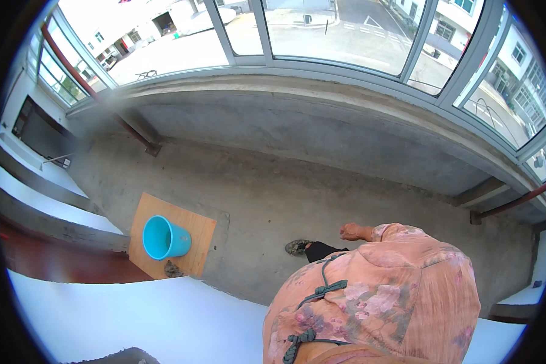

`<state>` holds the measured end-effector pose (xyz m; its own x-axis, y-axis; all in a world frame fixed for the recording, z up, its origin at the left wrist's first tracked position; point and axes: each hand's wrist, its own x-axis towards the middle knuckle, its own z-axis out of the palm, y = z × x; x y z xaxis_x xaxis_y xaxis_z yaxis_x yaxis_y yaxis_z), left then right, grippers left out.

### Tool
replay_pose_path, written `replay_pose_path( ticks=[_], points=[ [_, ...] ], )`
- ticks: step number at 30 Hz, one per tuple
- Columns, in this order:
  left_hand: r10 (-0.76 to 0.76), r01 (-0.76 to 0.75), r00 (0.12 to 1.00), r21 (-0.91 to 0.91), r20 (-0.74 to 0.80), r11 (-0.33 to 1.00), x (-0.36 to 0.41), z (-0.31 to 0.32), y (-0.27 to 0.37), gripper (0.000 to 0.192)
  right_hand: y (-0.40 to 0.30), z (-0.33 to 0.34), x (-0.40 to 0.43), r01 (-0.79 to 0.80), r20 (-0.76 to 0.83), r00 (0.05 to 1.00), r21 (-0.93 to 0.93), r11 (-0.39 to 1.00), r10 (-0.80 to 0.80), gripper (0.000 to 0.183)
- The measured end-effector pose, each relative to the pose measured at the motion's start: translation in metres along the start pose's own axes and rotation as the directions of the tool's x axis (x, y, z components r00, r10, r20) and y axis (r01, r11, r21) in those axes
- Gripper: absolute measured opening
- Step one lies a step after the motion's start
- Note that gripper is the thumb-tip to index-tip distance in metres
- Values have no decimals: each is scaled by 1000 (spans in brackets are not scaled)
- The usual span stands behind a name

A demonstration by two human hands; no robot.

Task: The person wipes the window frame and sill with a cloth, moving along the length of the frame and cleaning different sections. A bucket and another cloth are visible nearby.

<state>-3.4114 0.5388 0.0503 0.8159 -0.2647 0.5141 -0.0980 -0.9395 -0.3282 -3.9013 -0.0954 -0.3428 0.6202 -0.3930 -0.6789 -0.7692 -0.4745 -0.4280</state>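
My right hand [351, 231] hangs beside my body in a loose fist, with nothing visible in it. It is over the concrete floor [255, 191], past the cuff of my floral orange sleeve. My left hand is out of view. A shoe [298, 247] and a dark trouser leg [323, 251] show just left of that hand. Farther left, a turquoise plastic bucket [180, 240] stands on a wood-patterned board or mat [203, 227]. A dark crumpled rag [173, 269] lies at the bucket's near side.
A low cement wall [273, 123] runs under wide windows [336, 36]. Red-brown metal posts [129, 129] stand against it at left and right. White walls [118, 314] border the near side, with a dark red doorway surface [73, 257] beside the board.
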Motion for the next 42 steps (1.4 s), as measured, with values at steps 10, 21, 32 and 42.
replay_pose_path(
  ticks=[10,21,32,42],
  points=[
    [-163,60,925,294,343,954,23,12,-14,54,13,12,1,-19,-8,1000,43,999,20,46],
    [-39,31,997,108,73,994,-31,16,-27,61,55,7,6,107,79,993,-224,969,-91,42],
    [-317,290,893,131,319,948,-59,-52,22,64,19,-14,10,-14,22,1000,16,1000,14,46],
    [-302,269,880,139,366,953,-71,-74,34,67,10,-15,11,114,0,993,-117,987,-115,38]
  ],
)
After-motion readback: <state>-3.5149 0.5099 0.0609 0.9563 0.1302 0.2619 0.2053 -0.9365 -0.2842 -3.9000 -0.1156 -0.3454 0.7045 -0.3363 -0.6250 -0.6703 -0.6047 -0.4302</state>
